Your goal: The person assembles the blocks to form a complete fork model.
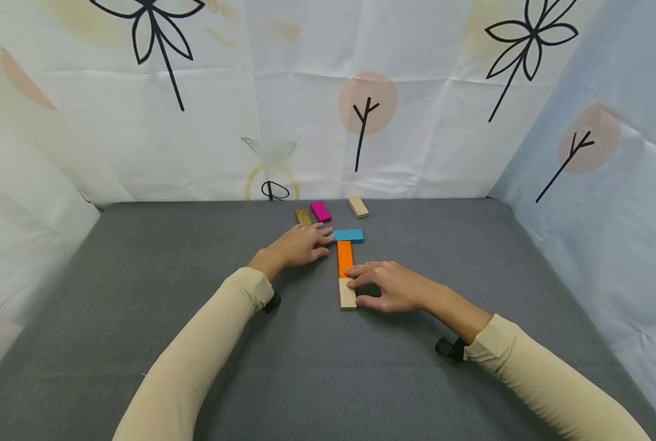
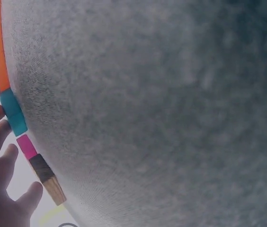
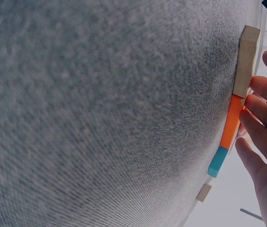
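Note:
In the head view, a blue block (image 1: pixel 350 235) lies crosswise against the far end of an orange block (image 1: pixel 345 257). A pale wooden block (image 1: pixel 347 295) continues the line at the orange one's near end. My left hand (image 1: pixel 300 246) has its fingers spread, with fingertips at the left end of the blue block. Extended fingers of my right hand (image 1: pixel 392 285) reach over the seam between the orange and pale blocks, touching them from the right. The right wrist view shows those fingers loosely straight beside the orange block (image 3: pixel 231 122).
Beyond the left hand lie a brown wooden block (image 1: pixel 303 217), partly hidden by the fingers, and a magenta block (image 1: pixel 321 211). Another pale block (image 1: pixel 358 207) sits near the back edge. Grey cloth (image 1: pixel 140 294) covers the table; patterned fabric walls (image 1: pixel 305 122) stand behind and beside it.

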`<state>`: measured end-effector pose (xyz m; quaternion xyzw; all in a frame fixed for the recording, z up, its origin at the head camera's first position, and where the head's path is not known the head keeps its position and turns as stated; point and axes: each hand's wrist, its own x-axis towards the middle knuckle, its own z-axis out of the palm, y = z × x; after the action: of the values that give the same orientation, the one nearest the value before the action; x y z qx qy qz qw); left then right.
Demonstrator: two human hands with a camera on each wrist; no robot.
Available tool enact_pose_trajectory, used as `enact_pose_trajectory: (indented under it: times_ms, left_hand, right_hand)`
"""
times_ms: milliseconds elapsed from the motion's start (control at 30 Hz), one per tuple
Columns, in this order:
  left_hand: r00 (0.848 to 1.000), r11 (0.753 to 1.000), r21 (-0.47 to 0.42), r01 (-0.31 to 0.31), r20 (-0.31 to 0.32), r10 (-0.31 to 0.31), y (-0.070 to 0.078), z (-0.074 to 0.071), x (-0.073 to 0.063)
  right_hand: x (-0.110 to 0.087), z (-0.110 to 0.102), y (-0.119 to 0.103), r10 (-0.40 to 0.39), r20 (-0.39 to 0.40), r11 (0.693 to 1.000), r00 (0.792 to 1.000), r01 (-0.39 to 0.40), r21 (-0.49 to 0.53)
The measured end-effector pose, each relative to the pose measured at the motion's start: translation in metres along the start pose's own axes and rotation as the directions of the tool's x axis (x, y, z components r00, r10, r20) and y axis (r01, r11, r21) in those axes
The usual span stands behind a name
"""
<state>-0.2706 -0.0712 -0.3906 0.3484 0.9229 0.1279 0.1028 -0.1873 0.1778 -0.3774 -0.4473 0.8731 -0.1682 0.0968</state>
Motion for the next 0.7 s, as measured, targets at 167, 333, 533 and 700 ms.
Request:
enact_pose_trajectory:
  times_ms: [167,333,533,700]
  left_hand:
    - [1.000,1.000,-0.017,0.001,0.004,-0.001,0.000,0.000,0.001]
    - [1.000,0.999,-0.032,0.002,-0.007,-0.003,-0.001,-0.001,0.004]
    - [0.989,0.998,-0.063,-0.008,-0.145,-0.002,-0.003,0.002,0.010]
    - [0.969,0.998,-0.068,-0.010,-0.245,-0.007,-0.005,0.008,0.016]
  right_hand:
    - [0.000,0.001,0.001,0.003,-0.003,1.000,1.000,-0.003,-0.001]
    - [-0.001,0.001,0.002,0.001,-0.013,1.000,1.000,-0.002,-0.002]
    - [-0.001,0.001,0.002,-0.010,-0.024,1.000,1.000,0.010,-0.003]
    - [-0.001,0.002,0.002,-0.018,-0.024,1.000,1.000,0.018,0.002]
